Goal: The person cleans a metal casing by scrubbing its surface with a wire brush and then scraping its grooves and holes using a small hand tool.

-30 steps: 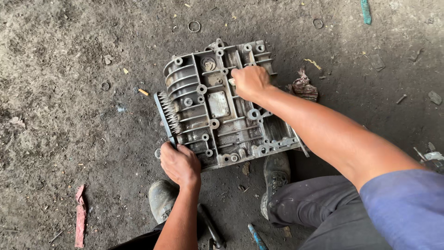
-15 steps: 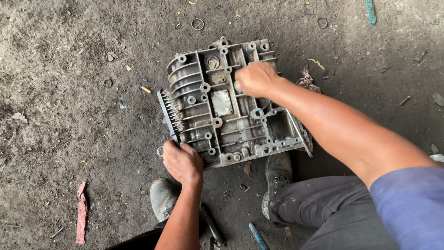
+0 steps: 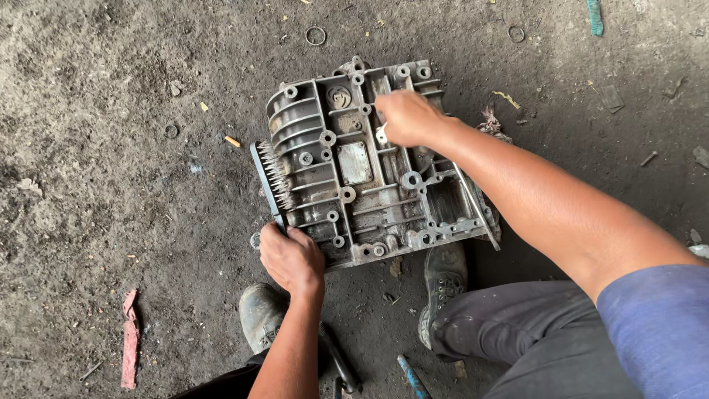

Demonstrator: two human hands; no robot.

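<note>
Since half a second earlier my right hand [image 3: 405, 118] had slid a little up and left across the metal casing [image 3: 369, 166], and the rest barely shifted. That right hand was curled shut over the casing's upper middle, pinching a small pale piece [image 3: 382, 134] that peeked out below the fingers; I could not tell what the piece was. My left hand [image 3: 292, 260] was closed around the handle end of a wire brush [image 3: 269, 181], down at the casing's lower left corner. The brush ran up along the casing's left edge, bristles facing the ribbed side and touching it. The casing itself lay flat on the dirt floor [image 3: 111, 148], open ribbed side up, tilted a bit clockwise, grimy grey with bolt bosses round the rim. Just below it sat my two dusty shoes, left shoe [image 3: 260, 314] under the left wrist, right shoe [image 3: 443, 284] under the casing's lower right edge. A crumpled rag [image 3: 491, 124] showed by the casing's right side, partly behind my forearm. A red strip [image 3: 130, 338] lay well off to the lower left. A metal ring [image 3: 315, 35] lay above the casing, apart from it.
</note>
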